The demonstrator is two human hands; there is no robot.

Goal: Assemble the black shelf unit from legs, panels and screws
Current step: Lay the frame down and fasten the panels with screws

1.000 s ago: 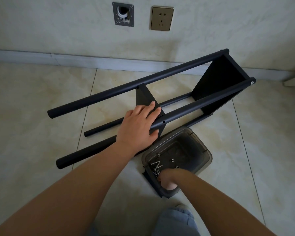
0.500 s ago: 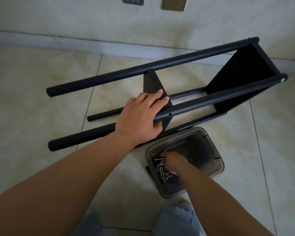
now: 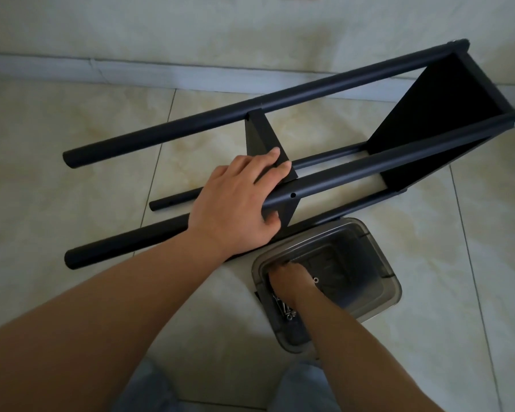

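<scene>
- Right hand [image 3: 292, 281] is now at the far-left inner corner of the clear bin [image 3: 381, 295], having shifted from the near end; fingers point down among the parts, so I cannot tell whether they pinch anything.
- Loose screws [image 3: 286, 309] lie just beside the wrist, near the bin's left wall; one washer [image 3: 316, 280] sits by the knuckles.
- Left hand [image 3: 238, 203] keeps its place: fingers curl over the near leg [image 3: 369, 168], fingertips against the middle panel [image 3: 262, 144].
- Shelf unit lies on its side on the floor [image 3: 57, 144], end panel [image 3: 434, 120] fitted.
- Empty screw hole [image 3: 293, 195] shows beside the left hand; judgement: a screw is being picked for it.
</scene>
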